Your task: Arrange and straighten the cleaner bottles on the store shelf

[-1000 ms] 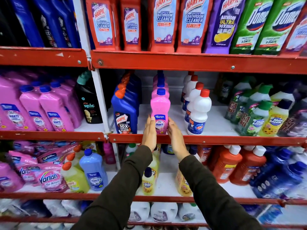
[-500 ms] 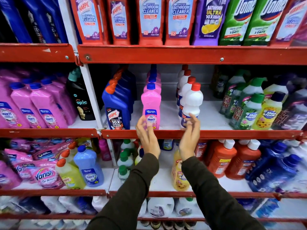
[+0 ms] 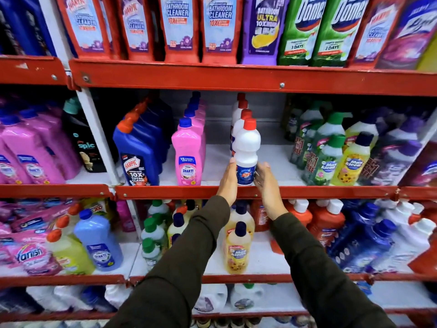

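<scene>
Your two hands meet at the centre of the frame, on the front edge of the middle shelf (image 3: 307,192). Your left hand (image 3: 229,178) lies flat against the left side of the white bottle with the red cap (image 3: 246,147), fingers straight and pointing up. Your right hand (image 3: 266,179) cups the bottle's right side, fingers spread and slightly curved, palm turned toward the label. The bottle is pressed between both palms at its lower, blue-labelled part; neither hand is clenched around it.

The bottle stands upright at the very front of the shelf, just above the red rail, and heads a row of white red-capped bottles (image 3: 241,110) that runs back toward the rear wall. To its left in the frame, apart from it, stands the pink Shakti bottle (image 3: 188,152) at the head of its own row, and further left the dark blue Harpic bottle (image 3: 138,152) with an orange cap. To the right, well apart across bare white shelf, the green-capped bottles (image 3: 327,147) and a yellow bottle (image 3: 352,159) are grouped.

Your dark sleeves (image 3: 184,268) cross the lower half of the frame, over the lower shelf, where a yellow bottle with a dark cap (image 3: 238,247) stands between your forearms.
</scene>
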